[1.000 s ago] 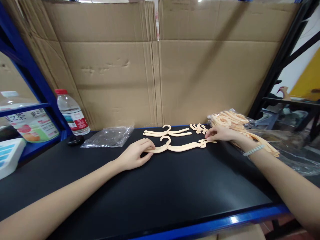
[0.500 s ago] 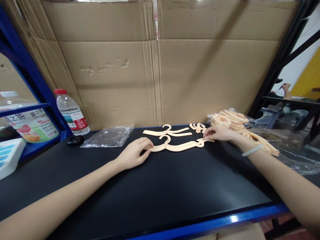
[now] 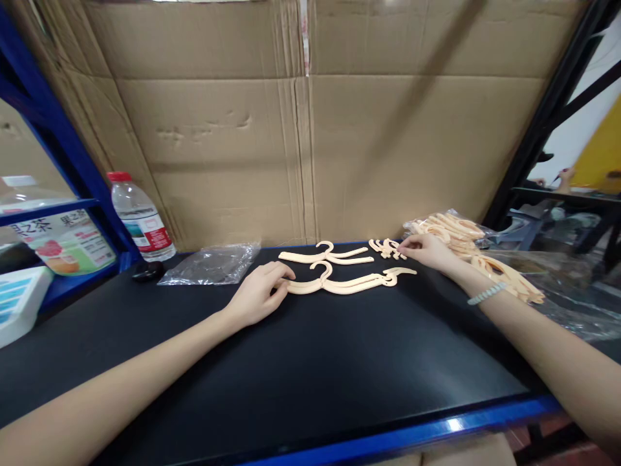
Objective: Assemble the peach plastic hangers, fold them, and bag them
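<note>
A cream clothes hanger [image 3: 349, 285] lies on the black table with a small curved hook piece [image 3: 402, 272] at its right end. My left hand [image 3: 258, 294] is closed, thumb and fingers about the hanger's left end. Behind it lies a second cream hanger [image 3: 303, 258], whose right side shows two separate arms. To the right of that one is a small pile of cream hook pieces [image 3: 385, 248]. My right hand [image 3: 427, 252] has its fingers pinched at the pile's right edge; what sits between the fingertips is hidden.
Bagged cream hanger parts [image 3: 449, 230] and more loose parts [image 3: 509, 278] on plastic film lie at the right. A clear plastic bag [image 3: 213, 262], a dark round object [image 3: 148, 271] and a red-capped water bottle [image 3: 143, 223] stand left. Cardboard [image 3: 218, 142] walls the back.
My right hand has let go of the hook piece at the hanger's right end and moved back to the small pile. My left hand has shifted slightly left.
</note>
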`<state>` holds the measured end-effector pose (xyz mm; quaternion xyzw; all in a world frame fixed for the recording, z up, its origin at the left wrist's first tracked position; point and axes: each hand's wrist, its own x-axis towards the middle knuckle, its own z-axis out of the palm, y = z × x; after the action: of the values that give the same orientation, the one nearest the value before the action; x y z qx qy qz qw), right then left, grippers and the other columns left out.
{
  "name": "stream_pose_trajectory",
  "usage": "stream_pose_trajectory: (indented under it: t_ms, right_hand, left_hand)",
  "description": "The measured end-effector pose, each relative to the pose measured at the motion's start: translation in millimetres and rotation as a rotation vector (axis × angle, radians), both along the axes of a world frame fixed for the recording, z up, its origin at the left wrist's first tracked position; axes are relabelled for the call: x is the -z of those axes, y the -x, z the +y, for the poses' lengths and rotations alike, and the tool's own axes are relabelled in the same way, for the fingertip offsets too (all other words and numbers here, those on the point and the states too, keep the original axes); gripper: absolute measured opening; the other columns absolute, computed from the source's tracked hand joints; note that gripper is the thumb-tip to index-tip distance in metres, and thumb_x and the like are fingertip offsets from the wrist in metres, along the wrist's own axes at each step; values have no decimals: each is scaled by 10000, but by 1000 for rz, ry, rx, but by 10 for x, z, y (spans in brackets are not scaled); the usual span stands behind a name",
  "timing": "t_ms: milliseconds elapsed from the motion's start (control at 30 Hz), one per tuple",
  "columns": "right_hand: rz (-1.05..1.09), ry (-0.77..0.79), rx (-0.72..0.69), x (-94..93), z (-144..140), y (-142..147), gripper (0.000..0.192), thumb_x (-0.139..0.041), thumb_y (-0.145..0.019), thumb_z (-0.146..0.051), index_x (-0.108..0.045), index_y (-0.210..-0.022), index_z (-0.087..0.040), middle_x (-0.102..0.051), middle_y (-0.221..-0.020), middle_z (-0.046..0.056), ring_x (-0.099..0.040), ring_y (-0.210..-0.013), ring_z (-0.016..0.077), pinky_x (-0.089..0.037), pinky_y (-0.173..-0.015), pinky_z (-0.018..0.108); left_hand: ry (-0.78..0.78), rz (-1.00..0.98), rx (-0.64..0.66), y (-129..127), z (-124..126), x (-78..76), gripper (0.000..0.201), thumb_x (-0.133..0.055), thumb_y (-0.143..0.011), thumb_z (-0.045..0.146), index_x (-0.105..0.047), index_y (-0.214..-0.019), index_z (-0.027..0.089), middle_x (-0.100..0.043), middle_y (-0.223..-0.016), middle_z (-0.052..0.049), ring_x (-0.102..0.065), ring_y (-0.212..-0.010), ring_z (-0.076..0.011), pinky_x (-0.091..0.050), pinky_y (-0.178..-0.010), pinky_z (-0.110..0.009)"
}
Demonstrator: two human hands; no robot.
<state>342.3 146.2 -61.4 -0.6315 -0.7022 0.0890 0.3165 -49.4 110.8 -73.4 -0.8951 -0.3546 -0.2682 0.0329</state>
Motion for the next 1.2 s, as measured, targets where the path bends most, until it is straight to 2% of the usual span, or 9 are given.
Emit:
stream_pose_trajectory:
  t_ms: [167,433,567,700,933,1100,1200]
  right_hand:
    - [1,-96,-17,85,33,35,179,-569,-747,-290,-690,-733,-159,-686,-651,43,-608,-591,164,-444,-519,251]
    - [-81,-115,-105,178,133,303,146,-584,-752,-216,-725,-767,-183,-719,-735,44,-636,-658,185,-476,-621,280]
    - [-142,-142,-191,197,175,483,179,-618,-752,-235,-738,-884,-220,-721,-827,36,-637,-730,191,-481,-686,294]
    - [-272,-219,-263,241,209,538,261,-612,-782,-276,-710,-1009,-194,-707,-922,77,-625,-841,227,-470,-751,334]
    - [-277,-205,-302,260,227,575,113,-591,-771,-187,-695,-728,-198,-689,-729,33,-613,-695,191,-451,-691,311]
    - [-196,-228,-266,227,159,597,63,-580,-779,-219,-637,-761,-200,-680,-716,17,-625,-664,170,-464,-620,275]
    - [-18,-244,-234,228,112,587,35,-586,-764,-234,-594,-757,-201,-673,-686,11,-637,-632,163,-488,-597,270]
  left_hand:
    - [-37,-41,-10,7,26,30,165,-406,-843,125,-543,-913,187,-624,-901,-43,-580,-841,-191,-446,-778,-334]
    - [-39,-51,-8,0,17,38,160,-432,-815,98,-547,-882,187,-622,-869,-33,-575,-811,-180,-442,-748,-307]
    - [-44,-53,-2,-9,11,40,159,-425,-825,96,-546,-880,184,-619,-857,-32,-573,-810,-179,-437,-760,-315]
    - [-49,-51,-4,-8,8,47,152,-418,-835,100,-538,-877,183,-614,-852,-34,-565,-802,-179,-434,-758,-321]
    - [-66,-64,-16,10,-2,46,166,-422,-814,84,-538,-869,190,-619,-833,-28,-572,-791,-178,-438,-759,-327]
    - [-80,-92,-41,15,-5,39,178,-430,-795,83,-544,-870,196,-631,-846,-29,-591,-811,-185,-448,-767,-334]
    - [-98,-124,-74,29,2,48,173,-437,-798,92,-547,-881,197,-632,-867,-33,-599,-836,-190,-456,-783,-342]
